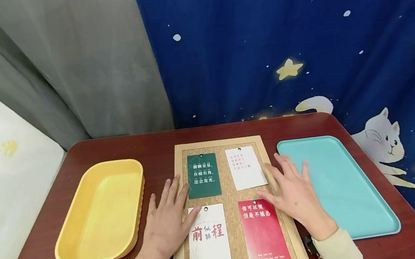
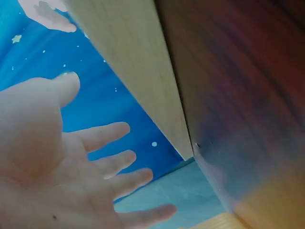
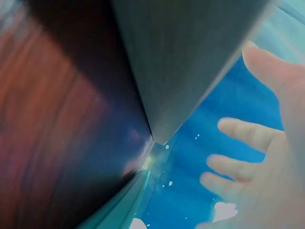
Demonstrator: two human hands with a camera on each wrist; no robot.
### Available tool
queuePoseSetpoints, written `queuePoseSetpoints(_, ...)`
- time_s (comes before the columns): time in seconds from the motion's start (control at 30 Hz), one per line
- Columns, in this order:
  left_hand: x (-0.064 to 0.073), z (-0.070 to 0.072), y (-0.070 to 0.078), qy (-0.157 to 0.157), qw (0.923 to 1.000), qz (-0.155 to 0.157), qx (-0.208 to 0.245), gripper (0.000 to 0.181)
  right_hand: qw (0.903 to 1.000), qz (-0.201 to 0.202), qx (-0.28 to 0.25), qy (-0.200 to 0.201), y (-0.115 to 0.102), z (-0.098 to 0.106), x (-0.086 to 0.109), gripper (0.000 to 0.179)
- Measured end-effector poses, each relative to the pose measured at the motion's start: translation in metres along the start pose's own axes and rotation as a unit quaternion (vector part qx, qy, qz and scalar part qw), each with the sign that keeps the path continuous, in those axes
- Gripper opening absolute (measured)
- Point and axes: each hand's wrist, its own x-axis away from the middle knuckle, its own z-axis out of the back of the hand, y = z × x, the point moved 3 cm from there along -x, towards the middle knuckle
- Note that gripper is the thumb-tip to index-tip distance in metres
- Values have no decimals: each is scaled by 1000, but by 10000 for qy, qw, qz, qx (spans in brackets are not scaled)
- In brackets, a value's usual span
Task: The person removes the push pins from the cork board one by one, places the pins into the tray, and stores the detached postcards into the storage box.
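Note:
A wood-framed cork board (image 1: 234, 221) lies on the table with several cards pinned to it by dark push pins. At the upper left is a green card (image 1: 204, 188), at the upper right a white card (image 1: 251, 178) with red writing. Below them are a white card (image 1: 209, 252) with large characters and a red card (image 1: 265, 237). My left hand (image 1: 167, 221), fingers spread, is over the board's left edge. Over the right edge is my right hand (image 1: 296, 194), its fingers also spread. Both wrist views show extended fingers beside the board's frame (image 2: 138, 71), with nothing held.
To the left stands a deep yellow bin (image 1: 105, 215). A flat turquoise tray (image 1: 346, 186) lies at the right, partly behind my right hand. The dark red table (image 1: 154, 142) ends at grey and blue star-patterned curtains (image 1: 222, 58).

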Motion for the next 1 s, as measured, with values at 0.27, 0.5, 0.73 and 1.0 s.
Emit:
queuePoseSetpoints(0.27,1,8,6,287,9991,-100,292,49,9987,25,-466,-217,-7,5,1,51)
queuePoseSetpoints(0.5,6,14,10,331,9977,34,589,37,9965,310,-620,-469,-26,16,-4,35)
queuePoseSetpoints(0.73,12,17,11,190,9970,164,729,34,9937,874,-376,-593,-49,18,-6,28)
queuePoseSetpoints(1.0,16,16,10,-139,9954,477,816,36,9901,1086,-540,-710,-63,13,-7,21)
